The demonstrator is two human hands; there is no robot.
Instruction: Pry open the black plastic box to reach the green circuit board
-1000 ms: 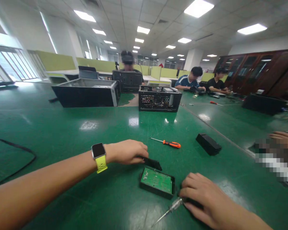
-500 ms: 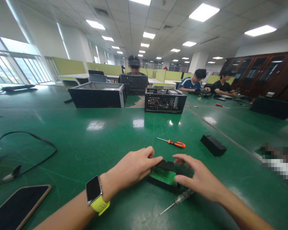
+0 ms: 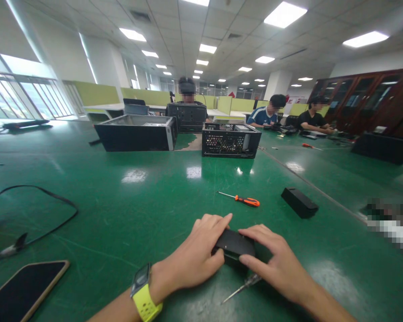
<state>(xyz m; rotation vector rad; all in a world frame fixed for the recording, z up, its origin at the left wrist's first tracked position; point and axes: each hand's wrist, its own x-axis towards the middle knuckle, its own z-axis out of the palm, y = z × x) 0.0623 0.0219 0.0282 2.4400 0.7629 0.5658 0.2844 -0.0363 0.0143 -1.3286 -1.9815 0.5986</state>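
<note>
A small black plastic case [image 3: 235, 242] lies on the green table between my hands, with a flat black cover over its top and a thin gap along its near edge. My left hand [image 3: 204, 248] is closed around its left end, thumb on the near side and fingers over the far edge. At the right end, my right hand [image 3: 277, 259] grips the case between thumb and fingers. A screwdriver with a clear handle [image 3: 243, 286] lies just in front of the case, its handle end partly hidden by my right hand. The case's inside is covered.
Beyond my hands lies an orange-and-black screwdriver [image 3: 246, 201], with another black box [image 3: 298, 202] to its right. Two computer cases [image 3: 137, 134] [image 3: 231, 141] stand farther back. A phone [image 3: 27, 290] and a black cable [image 3: 63, 201] are at left. Several people sit across the table.
The black cover has come down over the green circuit board, which no longer shows. Both hands have closed in on the ends of the case.
</note>
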